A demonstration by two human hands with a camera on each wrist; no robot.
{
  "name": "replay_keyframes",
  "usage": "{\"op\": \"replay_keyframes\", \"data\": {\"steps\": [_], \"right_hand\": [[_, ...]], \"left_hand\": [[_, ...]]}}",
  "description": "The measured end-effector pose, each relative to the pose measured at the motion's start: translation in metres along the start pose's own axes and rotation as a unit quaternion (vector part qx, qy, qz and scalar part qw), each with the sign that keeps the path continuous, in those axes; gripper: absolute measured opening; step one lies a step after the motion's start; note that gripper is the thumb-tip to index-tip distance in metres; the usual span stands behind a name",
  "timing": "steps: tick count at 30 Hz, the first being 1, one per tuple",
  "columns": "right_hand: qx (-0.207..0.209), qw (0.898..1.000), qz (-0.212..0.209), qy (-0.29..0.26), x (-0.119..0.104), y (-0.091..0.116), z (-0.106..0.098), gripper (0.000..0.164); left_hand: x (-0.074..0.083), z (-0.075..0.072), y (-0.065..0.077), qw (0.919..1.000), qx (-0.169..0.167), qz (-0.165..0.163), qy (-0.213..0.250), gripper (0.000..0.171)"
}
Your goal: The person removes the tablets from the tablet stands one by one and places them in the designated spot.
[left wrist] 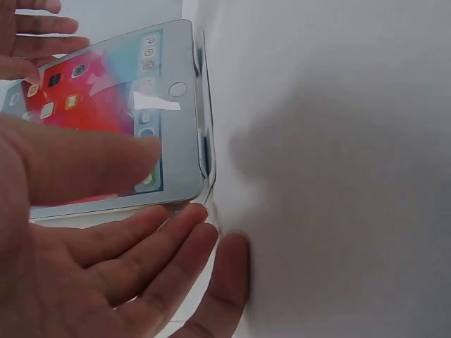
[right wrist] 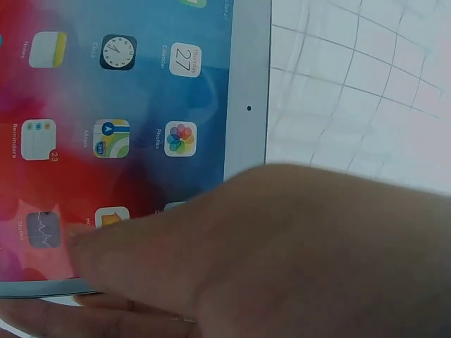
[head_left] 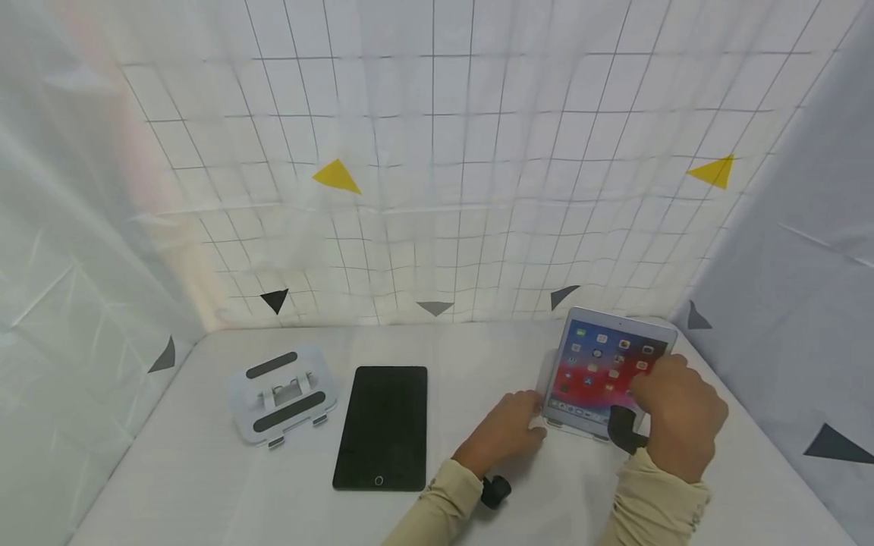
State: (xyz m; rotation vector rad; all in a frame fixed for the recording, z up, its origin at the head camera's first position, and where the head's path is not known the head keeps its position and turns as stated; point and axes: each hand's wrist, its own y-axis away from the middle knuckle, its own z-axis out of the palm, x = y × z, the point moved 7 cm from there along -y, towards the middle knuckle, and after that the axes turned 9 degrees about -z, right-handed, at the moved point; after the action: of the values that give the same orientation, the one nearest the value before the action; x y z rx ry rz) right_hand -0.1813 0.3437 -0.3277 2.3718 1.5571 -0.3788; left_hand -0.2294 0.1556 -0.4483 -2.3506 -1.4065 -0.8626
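Observation:
A tablet [head_left: 594, 371] with a lit screen of app icons leans back on a pale stand [head_left: 576, 431] at the right of the table. My right hand [head_left: 683, 417] grips the tablet's right edge, thumb on the screen and fingers behind, as the right wrist view shows. At the lower left corner is my left hand [head_left: 501, 432], its fingers loosely extended beside the tablet's edge. In the left wrist view, its thumb [left wrist: 106, 165] overlaps the screen near the home button, with the fingertips right at the corner. Most of the stand is hidden behind the tablet.
A dark tablet [head_left: 382, 425] lies flat, screen up, in the middle of the white table [head_left: 205, 470]. Left of it lies a folded pale stand [head_left: 244, 406] with two black pads. A gridded white curtain [head_left: 410, 227] hangs along the table's back edge.

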Motion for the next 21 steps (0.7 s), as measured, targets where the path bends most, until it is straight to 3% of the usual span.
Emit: {"op": "replay_keyframes", "data": {"steps": [10,15,21], "right_hand": [[0.019,1.000,-0.015,0.005,-0.0025,0.0011,-0.0066,0.051],[0.012,1.000,-0.016,0.012,-0.0023,0.0013,-0.0069,0.052],[0.019,0.999,-0.029,0.010,-0.0060,0.0017,-0.0097,0.054]], "left_hand": [[0.0024,-0.0014,-0.0001,0.9998,0.019,0.003,0.003,0.035],[0.0015,-0.0024,-0.0002,0.9989,0.032,0.000,0.034,0.030],[0.0005,-0.0099,0.0007,0.9933,0.084,-0.006,0.079,0.024]]}}
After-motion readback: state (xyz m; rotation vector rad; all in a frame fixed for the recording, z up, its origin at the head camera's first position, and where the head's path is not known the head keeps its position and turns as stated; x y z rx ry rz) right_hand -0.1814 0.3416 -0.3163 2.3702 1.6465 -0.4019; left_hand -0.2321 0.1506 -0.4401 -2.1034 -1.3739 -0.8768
